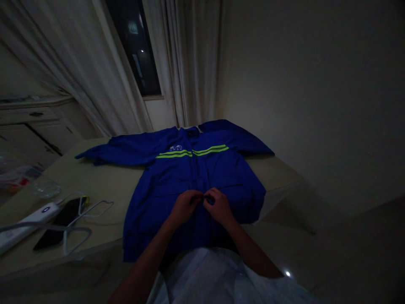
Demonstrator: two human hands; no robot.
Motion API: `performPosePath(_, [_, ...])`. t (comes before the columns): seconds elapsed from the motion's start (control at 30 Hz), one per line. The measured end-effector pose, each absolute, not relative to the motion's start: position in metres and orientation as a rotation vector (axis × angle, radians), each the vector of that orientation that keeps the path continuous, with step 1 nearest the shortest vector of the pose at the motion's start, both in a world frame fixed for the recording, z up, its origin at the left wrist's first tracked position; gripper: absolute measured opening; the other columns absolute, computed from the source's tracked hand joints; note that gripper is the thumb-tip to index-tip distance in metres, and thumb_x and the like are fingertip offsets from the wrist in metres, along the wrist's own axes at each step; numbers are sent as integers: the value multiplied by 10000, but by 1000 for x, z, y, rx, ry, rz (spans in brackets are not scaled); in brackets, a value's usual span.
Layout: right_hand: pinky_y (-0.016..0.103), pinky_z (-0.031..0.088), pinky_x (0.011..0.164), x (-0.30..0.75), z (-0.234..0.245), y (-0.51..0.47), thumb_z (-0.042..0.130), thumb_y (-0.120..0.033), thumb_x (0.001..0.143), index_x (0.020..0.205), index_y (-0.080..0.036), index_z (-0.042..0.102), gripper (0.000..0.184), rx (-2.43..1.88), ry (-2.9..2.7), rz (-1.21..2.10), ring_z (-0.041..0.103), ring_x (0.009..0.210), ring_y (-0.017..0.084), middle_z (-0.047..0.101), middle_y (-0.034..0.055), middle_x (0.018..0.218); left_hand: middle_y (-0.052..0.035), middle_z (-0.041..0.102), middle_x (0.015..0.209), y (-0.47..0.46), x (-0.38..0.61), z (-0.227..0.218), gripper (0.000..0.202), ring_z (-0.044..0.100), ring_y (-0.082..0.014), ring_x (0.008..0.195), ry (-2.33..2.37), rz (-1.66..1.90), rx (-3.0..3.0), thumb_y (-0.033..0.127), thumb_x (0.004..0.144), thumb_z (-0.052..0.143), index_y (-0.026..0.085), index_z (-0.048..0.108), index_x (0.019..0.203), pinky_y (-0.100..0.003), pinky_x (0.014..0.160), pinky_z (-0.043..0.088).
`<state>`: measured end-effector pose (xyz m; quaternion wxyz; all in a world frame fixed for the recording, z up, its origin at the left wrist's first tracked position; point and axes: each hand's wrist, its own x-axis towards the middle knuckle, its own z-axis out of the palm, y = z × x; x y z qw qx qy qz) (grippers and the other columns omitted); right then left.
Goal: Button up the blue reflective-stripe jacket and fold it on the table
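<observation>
- Across a pale table (95, 179) in the head view, a blue jacket (164, 177) lies spread front side up, sleeves out to either side, collar toward the curtains (196, 63).
- At its lower front opening, the left hand (185, 205) and right hand (220, 207) nearly meet, each grip with fingertips together, apparently pinching the cloth; the exact piece is too dark to make out.
- Steady work here would likely mean light, matched pressure, front edges level, fabric flat beneath the wrists.
- Left of the jacket, a power strip (28, 228), a phone (60, 223) and a white cable (106, 202) warrant a clear left elbow.
</observation>
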<state>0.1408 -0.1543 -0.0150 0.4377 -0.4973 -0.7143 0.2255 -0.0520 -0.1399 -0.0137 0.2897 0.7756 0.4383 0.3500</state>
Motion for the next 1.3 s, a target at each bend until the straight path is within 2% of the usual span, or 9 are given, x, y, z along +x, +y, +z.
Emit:
performPosePath(0.2, [278, 496, 774, 141, -13, -153, 683, -116, 802, 824, -218, 692, 104, -1210, -1771, 616, 660, 826, 167, 692, 15, 903, -54, 781, 1047, -141, -52, -13, 206, 714, -219, 986, 1148, 995, 2118, 159, 964, 587, 235, 750, 1065, -363, 928, 528])
performPosePath(0.5, [262, 471, 692, 145, -11, -147, 710, -223, 841, 773, -205, 728, 72, -1253, -1704, 742, 638, 730, 154, 713, 18, 816, -43, 726, 1014, -142, -50, -13, 148, 649, -225, 966, 1206, 957, 2292, 184, 1018, 541, 234, 679, 1032, -376, 903, 495])
performPosePath(0.67, [280, 507, 782, 152, -9, -144, 650, -254, 918, 845, -204, 769, 149, -1203, -1735, 849, 697, 843, 177, 757, 39, 878, -45, 722, 1013, -144, -51, -13, 125, 649, -221, 964, 1205, 972, 2250, 189, 1016, 534, 230, 650, 1036, -368, 887, 501])
performPosePath(0.8, [240, 470, 561, 153, -6, -143, 703, -237, 863, 914, -194, 756, 85, -1256, -1712, 1070, 635, 587, 126, 722, 6, 836, -53, 717, 1008, -144, -51, -13, 136, 654, -222, 972, 1207, 985, 2202, 194, 1009, 521, 227, 652, 1030, -372, 893, 502])
performPosePath(0.87, [232, 444, 505, 151, -6, -145, 706, -231, 862, 934, -194, 746, 91, -1259, -1691, 1110, 585, 506, 96, 707, 0, 871, -51, 722, 984, -143, -51, -12, 137, 660, -221, 952, 1198, 992, 2175, 197, 993, 527, 228, 660, 999, -368, 879, 504])
performPosePath(0.97, [234, 478, 576, 148, -6, -147, 724, -184, 847, 899, -198, 747, 59, -1241, -1713, 942, 605, 576, 96, 701, 8, 917, -52, 744, 976, -143, -53, -8, 144, 679, -217, 932, 1173, 1002, 2113, 218, 971, 548, 228, 688, 1000, -357, 868, 512])
performPosePath(1.07, [252, 497, 654, 146, -7, -149, 746, -164, 843, 871, -204, 749, 48, -1237, -1748, 761, 624, 664, 121, 702, 15, 902, -59, 770, 1002, -143, -54, -2, 170, 700, -215, 916, 1152, 995, 2012, 322, 976, 602, 225, 725, 1043, -340, 844, 524])
performPosePath(1.17, [261, 504, 674, 145, -7, -151, 740, -181, 869, 871, -208, 750, 28, -1217, -1778, 697, 619, 676, 125, 705, 21, 919, -51, 780, 943, -142, -55, 1, 229, 706, -208, 848, 1139, 970, 1877, 426, 939, 679, 216, 746, 1002, -312, 770, 527])
performPosePath(1.3, [263, 524, 698, 142, -9, -157, 715, -167, 883, 899, -214, 749, 60, -1187, -1770, 612, 646, 753, 146, 698, 33, 952, -40, 766, 888, -137, -56, -1, 284, 684, -181, 787, 1083, 1003, 1731, 448, 886, 726, 188, 739, 998, -287, 728, 518])
